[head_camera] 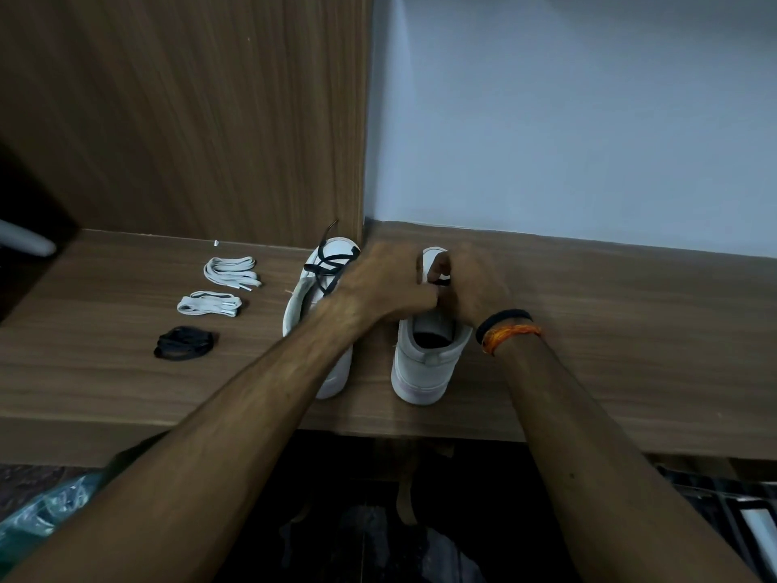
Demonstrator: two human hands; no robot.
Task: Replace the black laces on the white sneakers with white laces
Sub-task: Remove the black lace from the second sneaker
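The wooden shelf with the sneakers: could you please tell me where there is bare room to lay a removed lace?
The brown wooden shelf lies bare right of the right-hand white sneaker, out to the frame edge. The front left corner, before the coiled black lace, is also free. Around the two white lace bundles and both sneakers it is crowded.

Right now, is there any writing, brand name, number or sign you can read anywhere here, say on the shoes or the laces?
None can be read.
Right sneaker: plain white heel, no logo or lettering visible.
Left sneaker: plain where it shows; much is hidden behind the left hand and forearm.
White lace bundles and black lace bundle: no tags or print visible.
Wristbands by the right hand: no text seen.
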